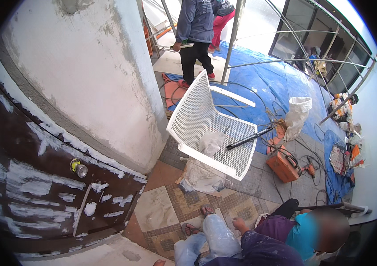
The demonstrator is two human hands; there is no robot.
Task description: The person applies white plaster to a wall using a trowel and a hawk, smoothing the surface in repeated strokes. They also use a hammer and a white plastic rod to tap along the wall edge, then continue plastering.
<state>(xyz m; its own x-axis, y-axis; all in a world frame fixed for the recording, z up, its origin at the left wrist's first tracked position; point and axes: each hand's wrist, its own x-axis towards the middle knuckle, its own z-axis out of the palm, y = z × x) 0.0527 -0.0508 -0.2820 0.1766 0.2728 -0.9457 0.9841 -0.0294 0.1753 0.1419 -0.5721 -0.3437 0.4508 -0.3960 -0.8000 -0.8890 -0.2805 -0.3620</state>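
My right hand (240, 225) is beside my right knee, over the jeans, and I see nothing in it; its fingers are too small to read. Only a sliver of my left hand (159, 263) shows at the bottom edge, its fingers cut off. My jeans (220, 235) are dusted whitish, above sandalled feet (207, 210) on patterned tiles. Out of reach ahead stands a white mesh chair (193, 113), carrying a crumpled plastic bag (212, 142) and a long black bar-shaped tool (247, 139). Neither hand touches these.
A dark door (6, 146) with white smears and a round knob (79, 169) is at left. Close at right is a person in teal and purple (301, 235). Beyond lie an orange case (282, 166), a drill (309, 168), cords, a white sack (298, 116), blue sheeting (250, 66), scaffold poles and other workers.
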